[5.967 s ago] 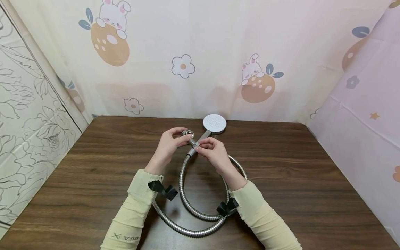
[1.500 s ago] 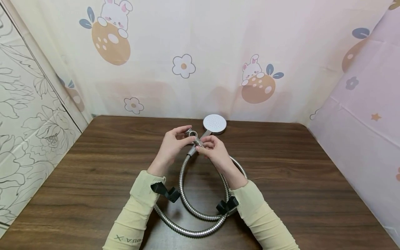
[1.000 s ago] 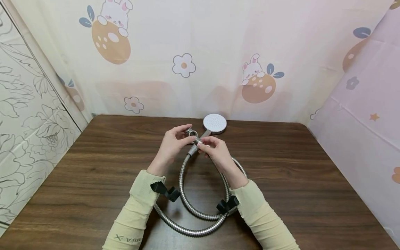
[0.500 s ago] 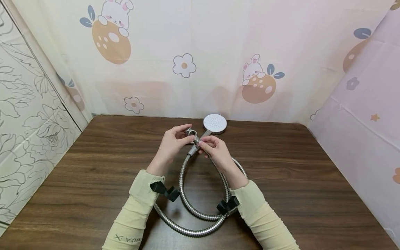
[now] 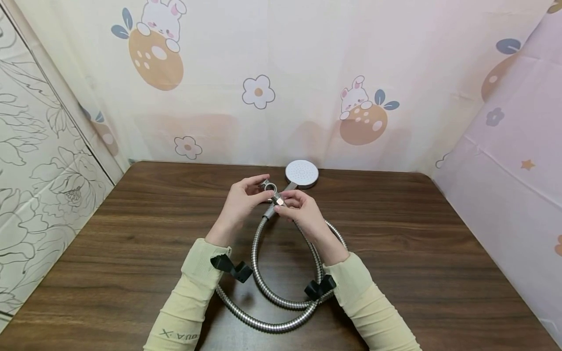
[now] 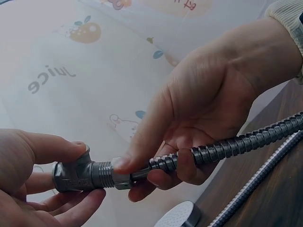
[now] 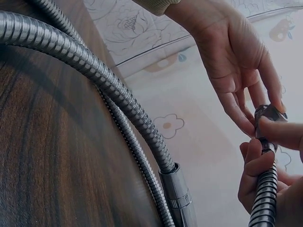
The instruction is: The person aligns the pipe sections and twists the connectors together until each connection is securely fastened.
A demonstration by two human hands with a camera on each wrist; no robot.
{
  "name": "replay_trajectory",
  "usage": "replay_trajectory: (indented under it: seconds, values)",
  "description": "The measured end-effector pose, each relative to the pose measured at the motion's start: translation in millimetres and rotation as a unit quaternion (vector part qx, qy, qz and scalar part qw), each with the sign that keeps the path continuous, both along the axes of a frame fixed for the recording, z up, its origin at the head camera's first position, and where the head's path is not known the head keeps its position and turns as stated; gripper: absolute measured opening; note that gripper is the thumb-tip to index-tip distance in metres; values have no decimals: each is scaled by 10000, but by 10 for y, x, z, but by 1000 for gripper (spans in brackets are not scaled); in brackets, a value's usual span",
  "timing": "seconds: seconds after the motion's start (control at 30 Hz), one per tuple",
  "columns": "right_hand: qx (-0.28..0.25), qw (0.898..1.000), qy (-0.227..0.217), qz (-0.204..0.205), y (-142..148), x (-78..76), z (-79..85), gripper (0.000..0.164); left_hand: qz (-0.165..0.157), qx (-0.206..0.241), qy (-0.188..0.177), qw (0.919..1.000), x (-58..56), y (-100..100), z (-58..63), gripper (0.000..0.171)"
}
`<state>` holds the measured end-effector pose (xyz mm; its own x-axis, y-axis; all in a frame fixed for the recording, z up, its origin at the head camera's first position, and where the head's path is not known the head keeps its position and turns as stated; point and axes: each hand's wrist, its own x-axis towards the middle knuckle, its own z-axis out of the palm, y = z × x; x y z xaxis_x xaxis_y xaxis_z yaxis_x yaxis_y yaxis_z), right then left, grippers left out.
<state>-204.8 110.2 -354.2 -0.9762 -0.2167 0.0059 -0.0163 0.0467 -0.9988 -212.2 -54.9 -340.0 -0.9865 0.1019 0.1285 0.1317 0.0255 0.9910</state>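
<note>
In the head view my left hand and right hand meet above the table, in front of the shower head. Left thumb and fingers pinch a grey metal tee fitting, its round opening facing up in the head view. My right thumb and fingers pinch the shiny hex nut on the end of the ribbed metal shower hose. The nut sits at the tee's threaded end, with several threads showing beside it. Other right fingers curl round the hose just behind the nut.
The shower head lies face up at the table's back edge. Its handle connector joins the hose, which loops on the brown wooden table under my forearms. A patterned curtain hangs behind.
Since six seconds ago the tee and my left hand have shifted slightly right. My right thumb and fingers have moved back and forth over the nut; the thumb now sits lower, uncovering it.
</note>
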Motion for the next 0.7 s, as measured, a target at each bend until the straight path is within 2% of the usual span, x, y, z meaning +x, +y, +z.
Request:
replay_trajectory:
  seconds: [0.23, 0.53, 0.7]
  values:
    - [-127, 9999, -54, -30, 3, -30, -36, 24, 16, -8, -40, 10000, -1, 8, 8, 41]
    - [49, 9997, -114, -207, 17, -25, -11, 28, 7, 9, -60, 10000, -3, 7, 4, 41]
    - [-274, 9995, -46, -127, 14, -21, -20, 30, -18, 77, -54, 10000, 0, 11, 1, 42]
